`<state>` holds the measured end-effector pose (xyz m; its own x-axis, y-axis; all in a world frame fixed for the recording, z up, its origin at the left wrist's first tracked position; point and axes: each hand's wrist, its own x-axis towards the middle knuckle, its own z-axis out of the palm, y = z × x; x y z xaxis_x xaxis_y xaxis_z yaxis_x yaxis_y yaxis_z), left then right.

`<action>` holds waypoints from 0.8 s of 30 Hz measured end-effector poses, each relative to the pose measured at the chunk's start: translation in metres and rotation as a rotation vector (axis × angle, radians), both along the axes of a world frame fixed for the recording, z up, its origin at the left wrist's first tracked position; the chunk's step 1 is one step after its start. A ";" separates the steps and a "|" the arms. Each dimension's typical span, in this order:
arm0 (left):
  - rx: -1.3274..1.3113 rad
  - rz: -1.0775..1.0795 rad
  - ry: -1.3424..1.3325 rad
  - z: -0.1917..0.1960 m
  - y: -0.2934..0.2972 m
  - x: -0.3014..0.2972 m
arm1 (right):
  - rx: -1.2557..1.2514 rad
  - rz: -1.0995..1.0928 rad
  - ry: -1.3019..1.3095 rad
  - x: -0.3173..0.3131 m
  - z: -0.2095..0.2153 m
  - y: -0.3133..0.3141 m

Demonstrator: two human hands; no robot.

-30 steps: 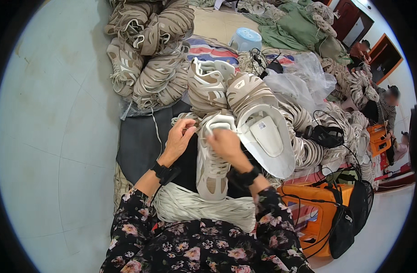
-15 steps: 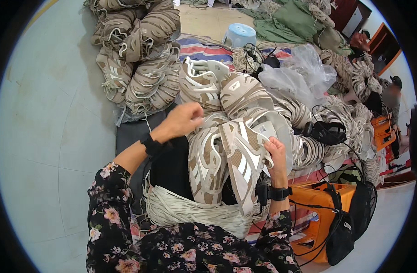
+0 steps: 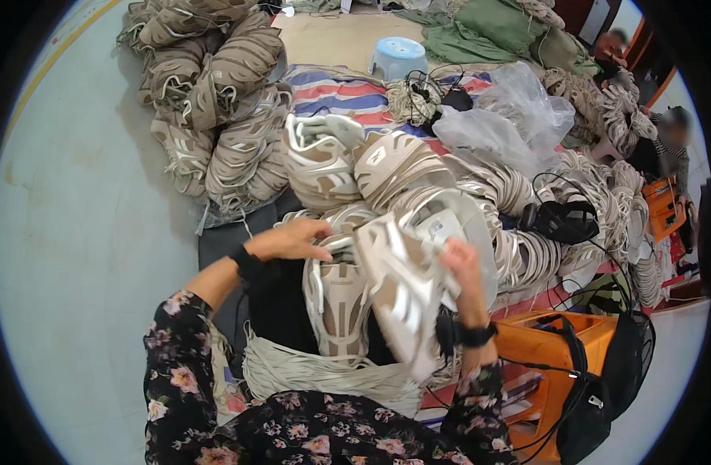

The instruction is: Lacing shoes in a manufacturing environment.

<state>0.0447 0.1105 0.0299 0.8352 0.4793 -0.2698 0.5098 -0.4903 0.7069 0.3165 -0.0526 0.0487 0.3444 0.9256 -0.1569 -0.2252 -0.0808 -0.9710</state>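
My right hand (image 3: 458, 267) is closed on a beige and white shoe upper (image 3: 398, 291), which it holds tilted over my lap. The upper is slightly smeared by motion. Beside it, a second shoe upper (image 3: 338, 306) lies on my dark-clad thigh with its toe toward me. My left hand (image 3: 293, 239) is by the collar end of that second upper, thumb and fingers apart. Whether the fingertips touch it, I cannot tell. A bundle of pale laces (image 3: 324, 368) lies across my lap, under the toe ends of the uppers.
Stacked uppers (image 3: 378, 167) stand just ahead, and a tall pile of them (image 3: 223, 101) rises at the left. At the right are an orange stool (image 3: 541, 341) with a black bag (image 3: 592, 411) and clear plastic (image 3: 510, 124). A blue stool (image 3: 398, 58) stands farther off; people sit far right.
My left hand has moved down to the second upper, which has turned from its side to show its toe. The upper in my right hand has swung and shifted slightly toward me.
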 end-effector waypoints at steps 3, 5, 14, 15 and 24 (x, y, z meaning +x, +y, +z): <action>-0.150 0.187 -0.003 0.013 0.035 0.004 | 0.169 0.224 -0.211 -0.004 -0.028 -0.028; -0.039 0.258 0.058 0.025 0.051 0.029 | 0.242 0.301 -0.369 -0.016 -0.010 -0.031; 0.388 -0.227 0.327 0.021 0.035 0.141 | 0.667 0.528 -0.759 -0.052 0.010 -0.014; 0.351 -0.205 0.326 0.016 0.036 0.143 | 0.687 0.497 -0.741 -0.055 0.009 -0.013; 0.181 -0.134 0.261 -0.029 0.050 0.122 | 0.126 0.436 -0.086 0.003 -0.005 -0.004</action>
<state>0.1667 0.1606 0.0007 0.8076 0.4300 -0.4035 0.5850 -0.6706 0.4562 0.3193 -0.0569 0.0437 -0.0742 0.9970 -0.0217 -0.1149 -0.0302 -0.9929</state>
